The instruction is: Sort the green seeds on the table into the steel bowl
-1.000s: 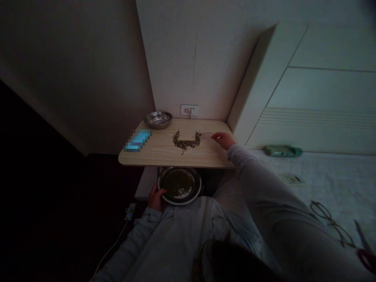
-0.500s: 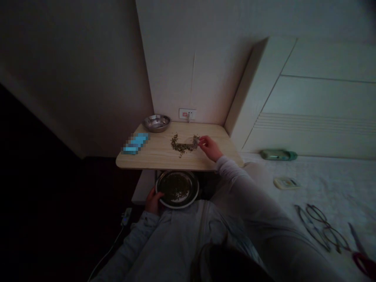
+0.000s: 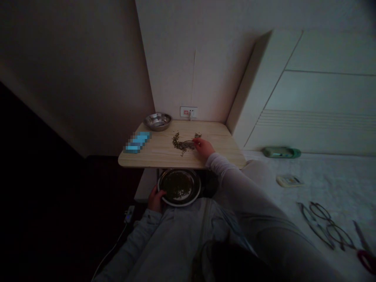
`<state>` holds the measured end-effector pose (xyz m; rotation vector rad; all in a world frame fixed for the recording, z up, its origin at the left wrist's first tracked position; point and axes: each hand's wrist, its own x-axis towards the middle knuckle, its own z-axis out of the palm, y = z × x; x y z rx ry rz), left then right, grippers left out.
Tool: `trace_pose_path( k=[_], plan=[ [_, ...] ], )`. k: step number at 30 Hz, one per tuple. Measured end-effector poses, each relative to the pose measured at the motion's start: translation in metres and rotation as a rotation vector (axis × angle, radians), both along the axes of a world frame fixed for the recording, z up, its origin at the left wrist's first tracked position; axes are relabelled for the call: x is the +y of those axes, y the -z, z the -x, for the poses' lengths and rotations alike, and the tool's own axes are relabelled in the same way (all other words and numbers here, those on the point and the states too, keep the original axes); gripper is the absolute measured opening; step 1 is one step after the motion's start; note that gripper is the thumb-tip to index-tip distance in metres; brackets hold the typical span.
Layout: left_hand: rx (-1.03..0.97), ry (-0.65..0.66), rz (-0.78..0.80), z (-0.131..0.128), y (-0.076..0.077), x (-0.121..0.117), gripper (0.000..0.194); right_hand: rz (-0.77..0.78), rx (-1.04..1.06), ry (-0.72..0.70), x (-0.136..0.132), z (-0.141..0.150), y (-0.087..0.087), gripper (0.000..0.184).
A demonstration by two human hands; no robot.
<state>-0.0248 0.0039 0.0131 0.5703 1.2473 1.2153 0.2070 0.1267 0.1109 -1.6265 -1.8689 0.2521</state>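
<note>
Bowl (image 3: pixel 158 123) beyond loose bits (image 3: pixel 176 142), left hand (image 3: pixel 155 199) closed on dish (image 3: pixel 194 191), right hand (image 3: pixel 204 149) on clear piece (image 3: pixel 188 144)

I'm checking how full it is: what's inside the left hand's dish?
The dish holds small, dark greenish bits across much of its bottom, with a shiny patch showing nearer the person. Anything under the bits is hidden, as is the rim under the left hand.

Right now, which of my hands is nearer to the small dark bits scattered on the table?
Right. Your right hand is at the right side of the scattered bits; your left hand is farther, below the near edge of the table, gripping the dish.
</note>
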Motion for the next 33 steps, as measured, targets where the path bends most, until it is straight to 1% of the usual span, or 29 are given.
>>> trace_pose_path(
  k=[4, 10, 13, 15, 18, 22, 26, 33],
  plan=[
    [-0.035, -0.025, -0.006, -0.002, -0.003, -0.001, 0.057, -0.013, -0.096, -0.014, -0.003, 0.006, 0.000, 0.027],
    [-0.025, -0.017, -0.028, -0.002, -0.007, -0.002, 0.055, -0.009, -0.168, -0.001, -0.005, 0.012, 0.002, 0.029],
    [-0.027, -0.022, -0.043, -0.002, -0.006, -0.001, 0.055, -0.018, -0.213, -0.034, -0.006, 0.014, 0.002, 0.029],
    [-0.025, -0.034, -0.019, -0.003, -0.005, -0.001, 0.056, -0.023, -0.239, -0.066, -0.009, 0.015, 0.002, 0.030],
    [-0.011, -0.040, 0.009, -0.003, -0.003, 0.000, 0.056, -0.017, -0.253, -0.090, -0.015, 0.016, 0.001, 0.031],
    [-0.011, -0.025, -0.002, -0.003, -0.001, 0.000, 0.055, -0.027, -0.288, -0.103, -0.023, 0.014, 0.002, 0.031],
    [0.027, -0.056, 0.016, -0.003, -0.003, 0.000, 0.053, -0.044, -0.306, -0.123, -0.028, 0.010, 0.006, 0.030],
    [0.008, -0.045, -0.049, -0.003, -0.004, -0.002, 0.049, -0.058, -0.286, -0.138, -0.039, 0.007, 0.009, 0.029]
  ],
)
